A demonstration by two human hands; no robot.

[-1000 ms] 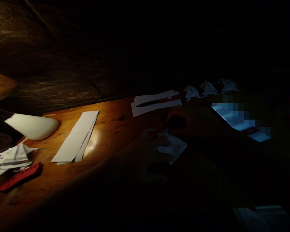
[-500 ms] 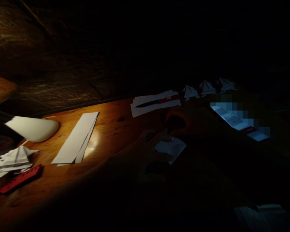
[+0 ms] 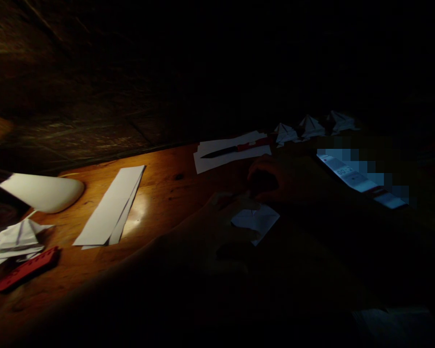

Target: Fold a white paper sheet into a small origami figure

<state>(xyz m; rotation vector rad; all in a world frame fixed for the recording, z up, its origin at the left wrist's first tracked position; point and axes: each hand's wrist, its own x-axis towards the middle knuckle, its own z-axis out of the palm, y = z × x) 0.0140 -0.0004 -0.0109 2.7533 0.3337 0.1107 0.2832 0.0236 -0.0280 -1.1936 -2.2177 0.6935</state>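
A small folded white paper (image 3: 256,221) lies on the wooden table (image 3: 166,193) in deep shadow. My left hand (image 3: 223,224) comes in from the lower left, its fingers closed on the paper's left and upper edge. My right hand (image 3: 279,179) is curled just above the paper, fingertips pressed on its top corner. Both hands are dim and their fingers show only in outline.
A white lamp shade (image 3: 43,192) lights the table's left part. Long paper strips (image 3: 110,208) lie beside it. Folded paper figures (image 3: 14,237) and a red strip (image 3: 21,269) sit at far left. A red-handled knife (image 3: 235,149) rests on sheets; more figures (image 3: 311,126) and a lit phone (image 3: 358,178) lie at right.
The view has shifted slightly. My hands stay on the folded paper, which has barely moved.
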